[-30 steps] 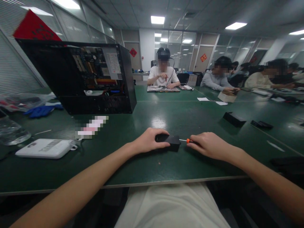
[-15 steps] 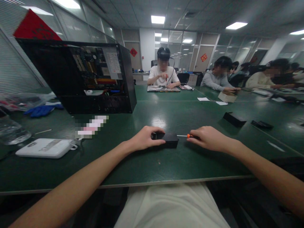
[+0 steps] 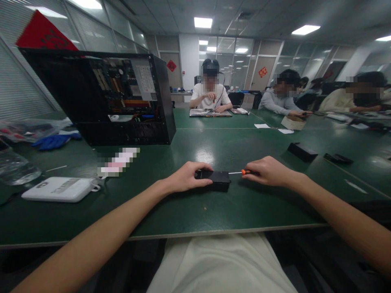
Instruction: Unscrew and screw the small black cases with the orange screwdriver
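My left hand is closed around the left end of a small black box-shaped part, which lies on the green table. Thumb and fingers press on its near and far sides. In my right hand is a screwdriver with an orange and black handle. Its thin metal shaft points left and reaches the right end of the black part. Whether the tip sits in a screw there is too small to tell. The palm hides most of the handle.
An open black computer case stands at the back left. A white power bank and blue gloves lie on the left. Two black pieces, one a bracket-like box, lie right. A co-worker sits opposite.
The right hand has turned slightly, its knuckles higher, and the screwdriver's handle end sits a little higher. The left hand still holds the black part in nearly the same place.
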Motion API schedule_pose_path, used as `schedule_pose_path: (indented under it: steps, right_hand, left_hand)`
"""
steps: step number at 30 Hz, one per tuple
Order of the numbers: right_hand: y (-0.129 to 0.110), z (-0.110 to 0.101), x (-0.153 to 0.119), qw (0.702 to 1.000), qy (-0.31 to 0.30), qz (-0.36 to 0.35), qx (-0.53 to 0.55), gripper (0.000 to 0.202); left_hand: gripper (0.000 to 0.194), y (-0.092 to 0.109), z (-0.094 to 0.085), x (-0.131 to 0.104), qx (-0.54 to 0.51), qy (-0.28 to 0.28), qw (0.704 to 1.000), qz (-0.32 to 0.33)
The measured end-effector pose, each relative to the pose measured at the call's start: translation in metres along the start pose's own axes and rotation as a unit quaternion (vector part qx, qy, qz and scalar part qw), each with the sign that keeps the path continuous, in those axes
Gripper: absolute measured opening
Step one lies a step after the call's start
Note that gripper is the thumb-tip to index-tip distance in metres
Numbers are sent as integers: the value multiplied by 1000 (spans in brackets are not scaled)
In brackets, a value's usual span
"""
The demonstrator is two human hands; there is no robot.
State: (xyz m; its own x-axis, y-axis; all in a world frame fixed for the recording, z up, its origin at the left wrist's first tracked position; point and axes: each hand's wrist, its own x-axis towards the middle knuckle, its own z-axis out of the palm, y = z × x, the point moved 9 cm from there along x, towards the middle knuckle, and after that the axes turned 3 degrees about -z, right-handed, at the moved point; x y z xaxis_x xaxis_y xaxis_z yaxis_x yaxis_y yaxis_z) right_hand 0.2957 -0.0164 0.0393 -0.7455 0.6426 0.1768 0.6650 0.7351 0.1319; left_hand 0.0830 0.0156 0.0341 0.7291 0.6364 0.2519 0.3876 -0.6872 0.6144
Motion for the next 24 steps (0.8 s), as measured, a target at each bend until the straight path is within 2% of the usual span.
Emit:
schedule_pose_path:
  steps: [8,14,18,24]
  right_hand:
    - [3,5,-11,1000,13,23,10,45]
    - [-3,8,-2,1000,5,10,27,44]
    - [-2,2,-4,999,19,0,46,45]
    - [13,-9,-19,997,37,31,63,44]
  left_hand:
    - [43,-3,4,1,-4,-1,1000,-15]
    - [42,1,8,0,-20,-31,999,-3]
    - [41,3,8,0,-49,-41,998,-9]
    - [42,2,8,1,-69,-57,996,-12]
